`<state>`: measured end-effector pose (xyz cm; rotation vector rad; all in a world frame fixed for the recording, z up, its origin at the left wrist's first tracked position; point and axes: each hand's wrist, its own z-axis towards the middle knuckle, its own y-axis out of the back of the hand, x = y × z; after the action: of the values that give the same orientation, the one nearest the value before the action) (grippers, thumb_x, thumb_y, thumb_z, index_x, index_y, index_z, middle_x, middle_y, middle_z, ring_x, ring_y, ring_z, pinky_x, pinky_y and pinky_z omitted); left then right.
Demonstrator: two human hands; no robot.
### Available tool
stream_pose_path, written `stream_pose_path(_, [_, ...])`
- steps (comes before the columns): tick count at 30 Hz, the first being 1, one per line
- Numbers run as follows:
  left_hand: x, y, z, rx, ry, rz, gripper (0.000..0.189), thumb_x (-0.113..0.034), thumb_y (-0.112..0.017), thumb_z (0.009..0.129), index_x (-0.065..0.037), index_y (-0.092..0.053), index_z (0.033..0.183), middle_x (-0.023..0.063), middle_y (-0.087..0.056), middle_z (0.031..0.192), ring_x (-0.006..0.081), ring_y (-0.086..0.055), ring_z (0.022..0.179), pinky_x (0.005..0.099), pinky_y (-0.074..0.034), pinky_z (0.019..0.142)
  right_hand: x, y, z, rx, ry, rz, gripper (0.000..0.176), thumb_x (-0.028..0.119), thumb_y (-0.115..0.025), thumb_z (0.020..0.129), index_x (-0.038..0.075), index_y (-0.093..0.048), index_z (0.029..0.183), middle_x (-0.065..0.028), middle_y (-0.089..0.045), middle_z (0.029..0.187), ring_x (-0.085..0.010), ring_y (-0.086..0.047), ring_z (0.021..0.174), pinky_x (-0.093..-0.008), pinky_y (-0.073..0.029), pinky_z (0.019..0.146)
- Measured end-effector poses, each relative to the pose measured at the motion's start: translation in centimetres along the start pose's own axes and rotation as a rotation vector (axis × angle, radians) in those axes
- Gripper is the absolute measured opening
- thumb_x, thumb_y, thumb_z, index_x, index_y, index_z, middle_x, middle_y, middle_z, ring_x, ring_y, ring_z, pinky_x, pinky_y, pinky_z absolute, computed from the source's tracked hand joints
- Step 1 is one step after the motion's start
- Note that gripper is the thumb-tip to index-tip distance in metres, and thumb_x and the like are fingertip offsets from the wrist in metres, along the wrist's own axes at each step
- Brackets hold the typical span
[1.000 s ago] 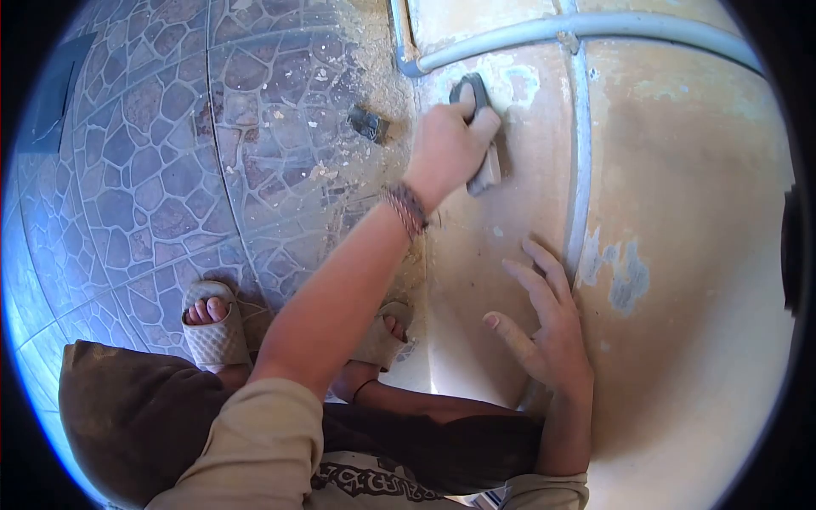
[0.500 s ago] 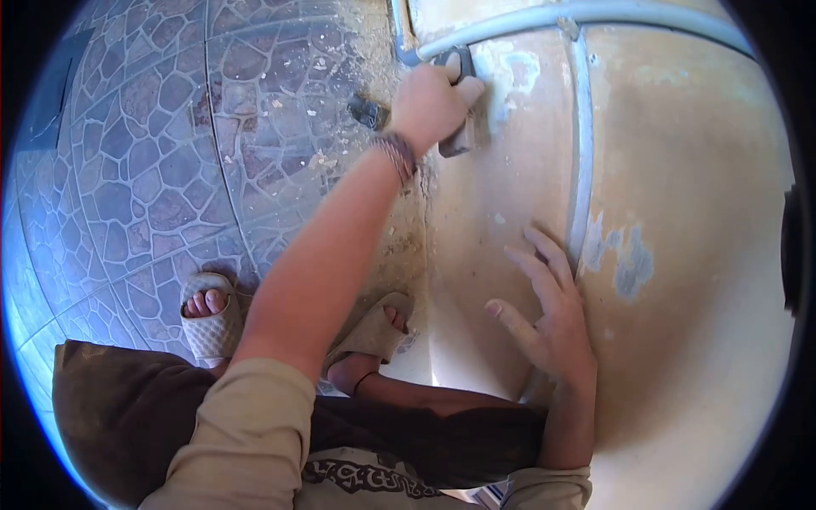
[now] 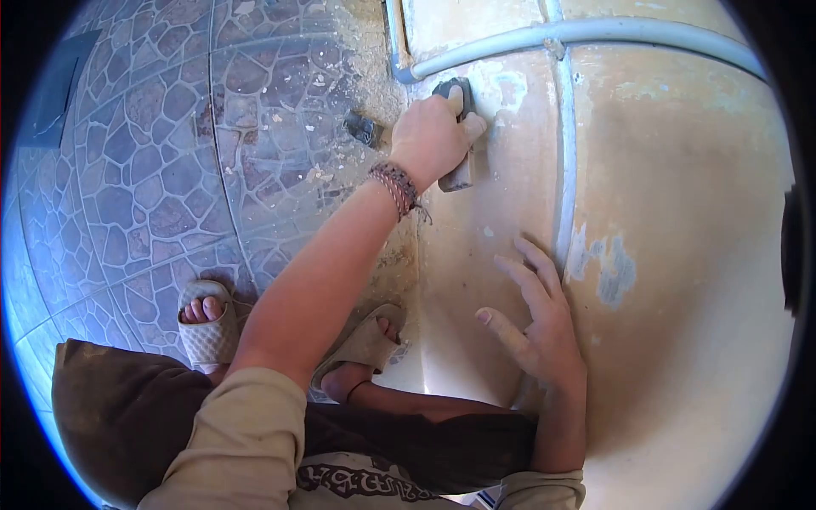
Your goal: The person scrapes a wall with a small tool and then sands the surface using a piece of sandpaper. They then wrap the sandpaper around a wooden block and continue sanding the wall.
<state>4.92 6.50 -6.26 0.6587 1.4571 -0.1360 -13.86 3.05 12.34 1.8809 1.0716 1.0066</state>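
My left hand [image 3: 429,136] reaches far forward, its fingers closed around a sanding block [image 3: 459,175] with a dark upper part. The block lies against the yellowish wall [image 3: 501,204], low down near the corner with the floor; my hand hides much of it. My right hand [image 3: 544,331] is closer to my body, fingers spread, resting against the same wall and holding nothing. Peeled, pale paint [image 3: 507,89] shows beside the block. Another bare grey patch [image 3: 615,272] lies to the right of my right hand.
A pale horizontal pipe [image 3: 612,32] crosses the wall, and a thinner vertical one [image 3: 565,161] runs near my right hand. A small black object [image 3: 363,129] lies on the stone-patterned floor [image 3: 153,187] among crumbs. My slippered feet [image 3: 206,327] stand near the wall.
My left hand and the sanding block have come slightly nearer to me along the wall. The whole view has shifted a little; my right hand stays spread on the wall.
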Motion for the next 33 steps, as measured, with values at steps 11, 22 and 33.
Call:
stream_pose_path(11, [-2.3, -3.3, -3.6, -0.021, 0.25, -0.22, 0.044, -0.037, -0.051, 0.09, 0.004, -0.066, 0.089, 0.029, -0.065, 0.08, 0.0443, -0.065, 0.08, 0.05, -0.052, 0.076, 0.2, -0.1, 0.0, 0.012, -0.021, -0.003, 0.056, 0.021, -0.076, 0.081, 0.004, -0.054, 0.13, -0.024, -0.04, 0.142, -0.0407, -0.041, 0.132, -0.0441, -0.04, 0.105])
stream_pose_path(22, [0.7, -5.0, -2.0, -0.127, 0.262, -0.337, 0.045, -0.037, -0.054, 0.088, 0.006, -0.067, 0.083, 0.0301, -0.061, 0.071, 0.043, -0.066, 0.072, 0.0447, -0.052, 0.068, 0.4, 0.0, -0.1, 0.029, -0.029, -0.035, 0.057, 0.022, -0.077, 0.08, 0.003, -0.054, 0.13, -0.0249, -0.04, 0.142, -0.041, -0.042, 0.131, -0.0442, -0.041, 0.104])
stream_pose_path(33, [3.4, -4.4, -0.5, -0.018, 0.335, -0.443, 0.043, -0.039, -0.057, 0.085, 0.002, -0.068, 0.082, 0.0302, -0.063, 0.078, 0.0444, -0.065, 0.077, 0.0472, -0.053, 0.072, 0.3, -0.3, -0.1, 0.054, -0.038, -0.036, 0.056, 0.022, -0.077, 0.081, 0.003, -0.054, 0.129, -0.0263, -0.04, 0.142, -0.0418, -0.041, 0.132, -0.0445, -0.04, 0.104])
